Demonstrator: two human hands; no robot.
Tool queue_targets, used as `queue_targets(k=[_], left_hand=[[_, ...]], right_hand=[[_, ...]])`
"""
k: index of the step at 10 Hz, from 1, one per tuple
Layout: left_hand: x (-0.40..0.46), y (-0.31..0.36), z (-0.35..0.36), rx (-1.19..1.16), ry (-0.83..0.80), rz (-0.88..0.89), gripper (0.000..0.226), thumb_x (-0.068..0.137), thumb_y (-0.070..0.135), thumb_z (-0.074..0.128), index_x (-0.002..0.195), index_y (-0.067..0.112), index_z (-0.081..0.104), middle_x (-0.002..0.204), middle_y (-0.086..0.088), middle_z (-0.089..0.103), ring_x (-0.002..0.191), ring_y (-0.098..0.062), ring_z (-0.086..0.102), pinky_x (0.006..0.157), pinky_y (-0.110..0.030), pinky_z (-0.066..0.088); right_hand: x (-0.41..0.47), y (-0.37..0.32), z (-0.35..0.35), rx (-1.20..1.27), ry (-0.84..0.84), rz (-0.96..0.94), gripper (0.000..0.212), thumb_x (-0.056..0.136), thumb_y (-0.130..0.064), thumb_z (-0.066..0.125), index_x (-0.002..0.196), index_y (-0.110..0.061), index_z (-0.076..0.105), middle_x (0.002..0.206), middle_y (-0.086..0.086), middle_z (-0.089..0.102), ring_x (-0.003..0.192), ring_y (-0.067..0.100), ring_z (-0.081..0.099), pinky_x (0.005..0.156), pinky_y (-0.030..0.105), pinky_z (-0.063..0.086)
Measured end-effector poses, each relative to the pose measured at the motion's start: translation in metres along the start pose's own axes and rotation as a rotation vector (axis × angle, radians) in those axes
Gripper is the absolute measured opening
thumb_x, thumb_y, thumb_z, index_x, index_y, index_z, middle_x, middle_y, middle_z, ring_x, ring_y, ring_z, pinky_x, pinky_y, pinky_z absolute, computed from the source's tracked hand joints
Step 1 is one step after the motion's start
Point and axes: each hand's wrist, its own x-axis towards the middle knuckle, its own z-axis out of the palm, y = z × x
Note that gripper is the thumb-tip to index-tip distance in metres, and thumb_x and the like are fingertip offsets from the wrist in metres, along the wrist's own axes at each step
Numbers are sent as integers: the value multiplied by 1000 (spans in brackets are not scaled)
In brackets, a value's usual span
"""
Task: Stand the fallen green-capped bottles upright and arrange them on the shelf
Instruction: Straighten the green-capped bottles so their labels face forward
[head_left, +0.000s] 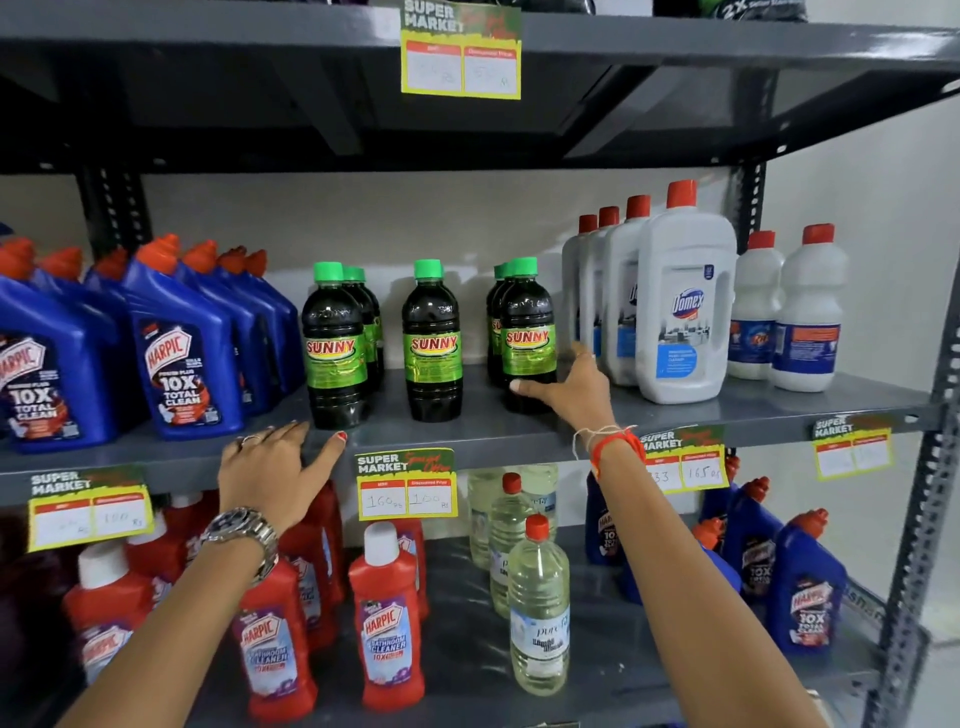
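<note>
Several dark bottles with green caps and green SUNNY labels stand upright in three rows on the middle shelf (467, 434). The left row's front bottle (334, 348) has others behind it. A single bottle (432, 343) stands in the middle. The right row's front bottle (527, 338) hides others behind. My right hand (569, 392) touches the lower right side of that front bottle, thumb against its base, fingers spread. My left hand (275, 465) lies open on the shelf's front edge, just below the left row, holding nothing.
Blue Harpic bottles (176, 338) crowd the shelf's left; white Domex bottles (685, 306) with red caps stand at the right. Below are red Harpic bottles (387, 618), clear bottles (537, 608) and price tags (408, 486). A dark shelf hangs overhead.
</note>
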Motion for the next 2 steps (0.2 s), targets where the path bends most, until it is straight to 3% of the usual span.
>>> queue_targets(k=[1,2], left_hand=[[0,2,1,-13,16,-7,90,74,70,14,139,9,27,146,-11,35,133,-25,32,109,-48,19],[-1,7,-4,-64,111,35,88,77,68,15,143,10,11,152,-9,15,139,-23,14,112,-51,6]], right_hand=[[-15,-13,-24,347,164,-31,69,70,-24,80,127,-17,43,122,10,57,117,25,56,105,39,43],[-49,-37,-71,771,443,-205,33,76,-9,72,99,-23,53,99,6,64,94,16,63,102,42,47]])
